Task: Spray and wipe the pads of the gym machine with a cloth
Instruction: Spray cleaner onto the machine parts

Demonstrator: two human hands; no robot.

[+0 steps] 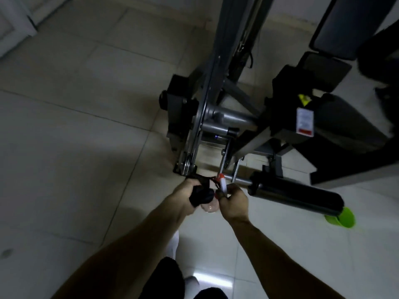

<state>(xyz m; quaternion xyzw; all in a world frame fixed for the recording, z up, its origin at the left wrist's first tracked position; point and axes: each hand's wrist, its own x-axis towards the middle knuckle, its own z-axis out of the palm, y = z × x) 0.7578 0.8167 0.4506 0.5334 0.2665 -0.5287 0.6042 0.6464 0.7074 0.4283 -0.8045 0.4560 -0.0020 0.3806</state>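
Observation:
My left hand (184, 197) is closed around a dark cloth (199, 194), just below the machine's lower frame. My right hand (234, 201) grips a spray bottle (222, 184) with a white and red head; its clear body (210, 207) shows between the two hands. The hands nearly touch. A black roller pad (295, 196) lies to the right of my right hand. The black seat pad (345, 119) and back pad (345, 24) stand further right and up.
The grey steel machine frame (216, 83) rises ahead of my hands. A bright green object (343, 217) sits on the floor under the roller pad's end. Pale tiled floor (75, 147) spreads to the left. My legs and white shoes are at the bottom.

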